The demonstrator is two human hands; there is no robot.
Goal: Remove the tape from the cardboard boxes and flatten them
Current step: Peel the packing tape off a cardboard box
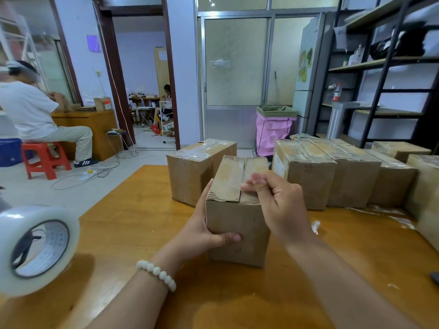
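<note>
Box (237, 224): on table (133, 222), straight ahead between both hands; long axis runs away from the person.
Left hand (209, 231): grips near-left corner, thumb across front face.
Right hand (278, 200): nearer the top seam; curled fingers pinch its near end.

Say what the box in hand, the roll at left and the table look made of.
The box: brown corrugated cardboard, matte; fluted ridges show where the top skin is torn away. The roll: clear plastic packing tape, glossy and milky where wound thick, on what looks like a printed card core. The table: wood or wood veneer, orange-brown, seemingly lacquered, given its soft sheen.
</note>
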